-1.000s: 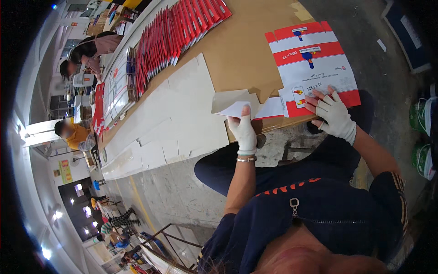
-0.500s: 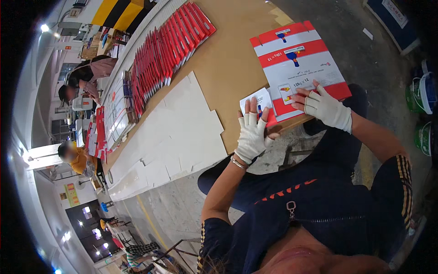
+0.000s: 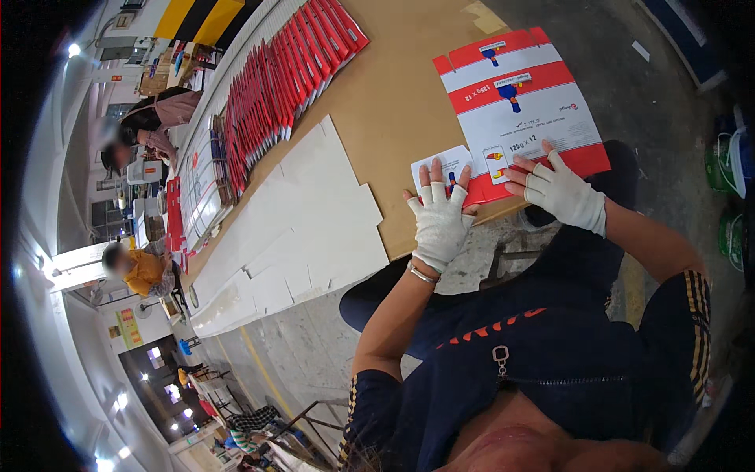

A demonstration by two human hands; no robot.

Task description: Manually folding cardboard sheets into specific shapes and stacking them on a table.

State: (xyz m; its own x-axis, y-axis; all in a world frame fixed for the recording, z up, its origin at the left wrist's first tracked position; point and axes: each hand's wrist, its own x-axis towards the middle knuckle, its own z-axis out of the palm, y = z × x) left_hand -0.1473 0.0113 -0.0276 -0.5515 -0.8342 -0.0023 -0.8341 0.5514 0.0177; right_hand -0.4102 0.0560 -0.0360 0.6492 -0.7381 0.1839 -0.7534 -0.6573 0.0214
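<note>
Bright lamps (image 3: 120, 401) and a co-worker in yellow (image 3: 143, 271) show at far left. Next, on the brown counter (image 3: 401, 86), come a row of red folded cartons (image 3: 291, 79) and pale sheets (image 3: 295, 220). The left hand (image 3: 440, 224), in a fingerless white glove, lies with fingers spread on the small end panel (image 3: 445, 156) of a flat red-and-white carton (image 3: 523, 110) at the counter's near edge. The right hand (image 3: 560, 195), gloved alike, rests on its larger part, fingers fanned. Green buckets (image 3: 720, 164) stand at right.
</note>
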